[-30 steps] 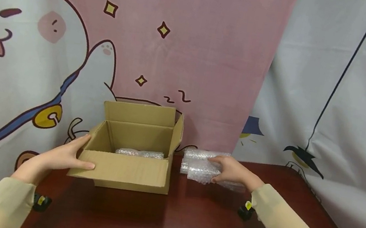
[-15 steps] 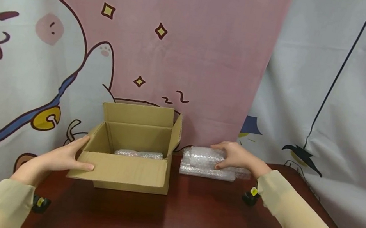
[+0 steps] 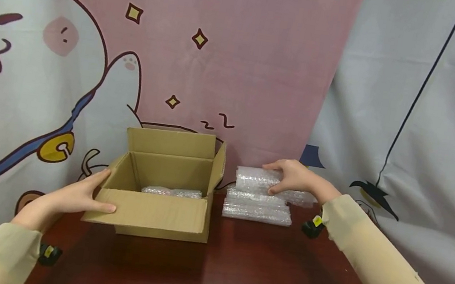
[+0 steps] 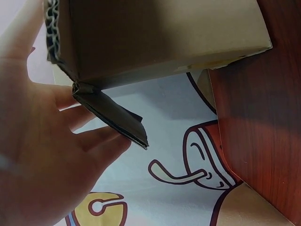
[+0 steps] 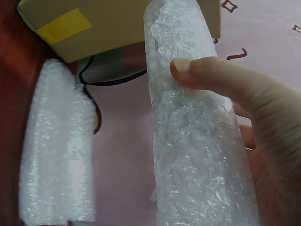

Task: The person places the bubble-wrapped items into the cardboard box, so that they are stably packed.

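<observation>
An open cardboard box (image 3: 162,210) stands on the table with two bubble-wrapped items (image 3: 171,192) partly visible inside. My left hand (image 3: 74,195) holds the box's left front corner. Its thumb lies over the front flap, and in the left wrist view its fingers (image 4: 101,143) lie against the outside of a side flap (image 4: 115,115). To the right of the box, my right hand (image 3: 296,179) grips a roll of bubble wrap (image 3: 254,180), thumb on the near side, other fingers mostly hidden behind. Below it, more bubble wrap rolls (image 3: 259,210) lie on the table (image 3: 261,270).
A printed cloth (image 3: 265,69) hangs close behind the box and rolls. Another cloth (image 3: 452,146) hangs along the right side. Yellow tape (image 5: 64,27) marks the box's side in the right wrist view.
My right hand has raised the bubble wrap roll up and back, clear of the rolls beneath, which now show more fully. The left hand and box have stayed put.
</observation>
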The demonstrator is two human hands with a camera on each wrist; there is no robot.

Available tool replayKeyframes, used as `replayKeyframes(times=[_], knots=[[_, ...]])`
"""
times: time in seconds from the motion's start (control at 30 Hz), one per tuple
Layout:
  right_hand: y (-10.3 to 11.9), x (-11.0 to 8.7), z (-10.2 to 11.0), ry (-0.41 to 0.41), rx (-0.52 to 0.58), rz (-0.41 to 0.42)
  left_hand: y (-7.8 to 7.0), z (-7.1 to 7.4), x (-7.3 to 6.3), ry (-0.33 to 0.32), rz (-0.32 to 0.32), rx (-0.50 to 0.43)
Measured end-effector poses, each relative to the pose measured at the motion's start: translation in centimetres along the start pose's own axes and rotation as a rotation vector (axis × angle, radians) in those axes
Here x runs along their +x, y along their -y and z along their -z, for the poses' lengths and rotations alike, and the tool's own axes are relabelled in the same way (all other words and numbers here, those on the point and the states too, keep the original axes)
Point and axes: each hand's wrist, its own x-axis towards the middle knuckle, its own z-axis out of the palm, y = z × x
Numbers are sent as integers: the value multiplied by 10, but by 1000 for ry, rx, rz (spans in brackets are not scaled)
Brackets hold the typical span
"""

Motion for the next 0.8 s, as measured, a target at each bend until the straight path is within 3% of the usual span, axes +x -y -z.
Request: replayKeyframes(times=[0.47,0.8], knots=[[24,9,48,4,9,-50,-2,-1,-2,2,23,-1],[39,19,75,-23,-32,-72,-5,0,-1,-5,2,8]])
